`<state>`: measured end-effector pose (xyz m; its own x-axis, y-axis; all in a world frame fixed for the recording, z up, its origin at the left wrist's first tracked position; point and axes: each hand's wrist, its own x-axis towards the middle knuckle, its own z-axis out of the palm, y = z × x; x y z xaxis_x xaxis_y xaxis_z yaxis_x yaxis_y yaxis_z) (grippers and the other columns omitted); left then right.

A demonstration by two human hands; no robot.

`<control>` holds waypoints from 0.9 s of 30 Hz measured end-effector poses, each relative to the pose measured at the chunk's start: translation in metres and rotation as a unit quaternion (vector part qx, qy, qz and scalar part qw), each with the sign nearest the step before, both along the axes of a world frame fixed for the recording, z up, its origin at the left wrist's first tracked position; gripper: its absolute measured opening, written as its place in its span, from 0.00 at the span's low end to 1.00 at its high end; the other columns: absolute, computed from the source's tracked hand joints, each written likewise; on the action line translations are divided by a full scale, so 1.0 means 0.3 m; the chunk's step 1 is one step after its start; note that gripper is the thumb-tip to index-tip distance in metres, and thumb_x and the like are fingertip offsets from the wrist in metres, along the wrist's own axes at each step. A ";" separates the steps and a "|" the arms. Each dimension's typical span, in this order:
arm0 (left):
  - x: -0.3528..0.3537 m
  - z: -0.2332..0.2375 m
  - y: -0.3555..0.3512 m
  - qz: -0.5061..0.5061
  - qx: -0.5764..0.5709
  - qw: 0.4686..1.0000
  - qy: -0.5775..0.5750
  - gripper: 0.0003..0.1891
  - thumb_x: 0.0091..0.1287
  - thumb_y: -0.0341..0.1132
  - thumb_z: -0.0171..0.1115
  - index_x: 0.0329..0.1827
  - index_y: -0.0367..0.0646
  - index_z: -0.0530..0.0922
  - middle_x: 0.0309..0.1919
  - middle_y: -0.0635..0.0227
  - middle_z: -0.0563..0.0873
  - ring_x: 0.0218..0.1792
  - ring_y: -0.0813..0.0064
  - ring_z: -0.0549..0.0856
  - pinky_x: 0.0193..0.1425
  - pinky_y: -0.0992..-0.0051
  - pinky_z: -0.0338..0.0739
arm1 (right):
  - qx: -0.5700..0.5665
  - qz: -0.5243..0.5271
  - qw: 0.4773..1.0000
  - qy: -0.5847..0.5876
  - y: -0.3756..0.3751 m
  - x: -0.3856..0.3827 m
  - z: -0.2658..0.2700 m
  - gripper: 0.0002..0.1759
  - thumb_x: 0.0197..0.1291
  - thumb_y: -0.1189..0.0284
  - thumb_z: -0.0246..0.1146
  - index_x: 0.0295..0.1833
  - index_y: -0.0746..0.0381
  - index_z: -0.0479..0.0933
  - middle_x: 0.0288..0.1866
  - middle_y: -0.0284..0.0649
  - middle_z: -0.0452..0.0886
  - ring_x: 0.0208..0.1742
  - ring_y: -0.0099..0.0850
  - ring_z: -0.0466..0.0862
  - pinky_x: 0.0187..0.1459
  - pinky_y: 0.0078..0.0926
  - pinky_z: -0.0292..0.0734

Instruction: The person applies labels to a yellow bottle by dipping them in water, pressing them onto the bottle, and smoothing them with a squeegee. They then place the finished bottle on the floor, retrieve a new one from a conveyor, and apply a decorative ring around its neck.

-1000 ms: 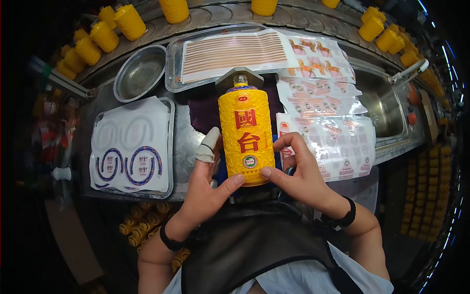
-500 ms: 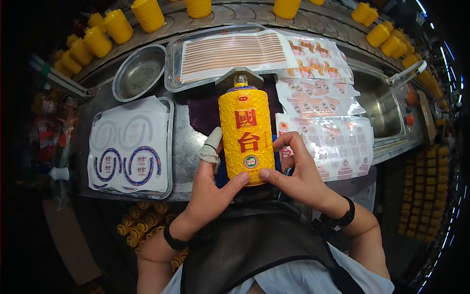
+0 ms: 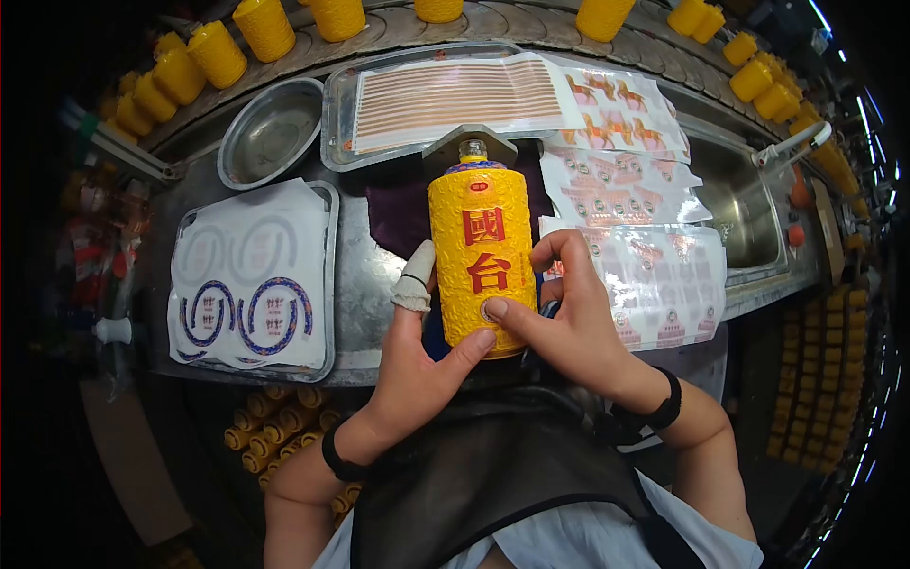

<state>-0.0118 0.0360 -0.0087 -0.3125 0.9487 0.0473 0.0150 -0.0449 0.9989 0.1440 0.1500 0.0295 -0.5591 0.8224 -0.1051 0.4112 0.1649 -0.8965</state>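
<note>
A yellow embossed bottle (image 3: 453,275) with red characters and a clear glass neck lies in front of me, neck pointing away. My left hand (image 3: 417,351) grips its lower left side, thumb on the front near the base; a white cover sits on one finger. My right hand (image 3: 578,322) holds the right side, its thumb pressed over the small round emblem low on the front, which it mostly hides. The neck end meets a grey metal rest (image 3: 507,152). Under the bottle shows a dark purple cloth (image 3: 393,218).
At left a tray (image 3: 331,284) carries sheets of blue ring decals. Behind are a metal bowl (image 3: 227,161) and a tray (image 3: 334,156) with striped sheets. Decal sheets (image 3: 673,284) lie at right beside a sink (image 3: 749,218). Yellow bottles (image 3: 265,28) stand on a conveyor (image 3: 521,33).
My right thumb has slid up from the bottle's lower edge onto the round emblem. Bottles on the conveyor have shifted to the right.
</note>
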 end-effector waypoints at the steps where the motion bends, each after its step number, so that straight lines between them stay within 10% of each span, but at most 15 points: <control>1: 0.000 0.001 0.001 -0.001 0.000 1.000 -0.001 0.46 0.64 0.34 0.72 0.78 0.29 0.51 0.72 0.48 0.66 0.75 0.60 0.65 0.78 0.64 0.57 | -0.002 0.001 1.000 0.005 0.001 -0.001 -0.001 0.36 0.49 0.57 0.78 0.52 0.65 0.66 0.45 0.43 0.71 0.38 0.32 0.73 0.37 0.30 0.72; 13: -0.004 -0.004 -0.002 -0.007 0.003 1.000 -0.002 0.45 0.65 0.34 0.71 0.79 0.30 0.51 0.73 0.48 0.64 0.76 0.59 0.64 0.79 0.64 0.55 | 0.039 0.008 0.999 0.011 -0.001 -0.004 -0.014 0.33 0.52 0.58 0.76 0.52 0.65 0.65 0.44 0.41 0.70 0.37 0.30 0.72 0.36 0.28 0.71; 20: -0.035 -0.002 -0.013 -0.026 -0.019 0.989 -0.146 0.44 0.67 0.31 0.68 0.80 0.31 0.48 0.77 0.50 0.61 0.78 0.62 0.60 0.81 0.65 0.50 | -0.217 0.022 0.962 0.163 0.006 0.092 -0.059 0.18 0.66 0.75 0.65 0.58 0.62 0.67 0.50 0.33 0.72 0.29 0.09 0.72 0.32 0.08 0.67; 27: -0.031 -0.012 -0.012 -0.045 0.009 0.994 -0.095 0.45 0.66 0.31 0.69 0.80 0.31 0.49 0.77 0.50 0.60 0.79 0.62 0.59 0.81 0.65 0.50 | -0.179 0.025 0.976 0.118 -0.027 0.091 -0.037 0.27 0.58 0.72 0.74 0.57 0.61 0.65 0.49 0.30 0.69 0.26 0.08 0.64 0.25 0.09 0.59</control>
<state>-0.0210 0.0324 -0.0124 -0.2312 0.9728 0.0123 -0.1787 -0.0549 0.9824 0.1714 0.1419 0.0185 -0.6408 0.7280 -0.2438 0.1851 -0.1617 -0.9693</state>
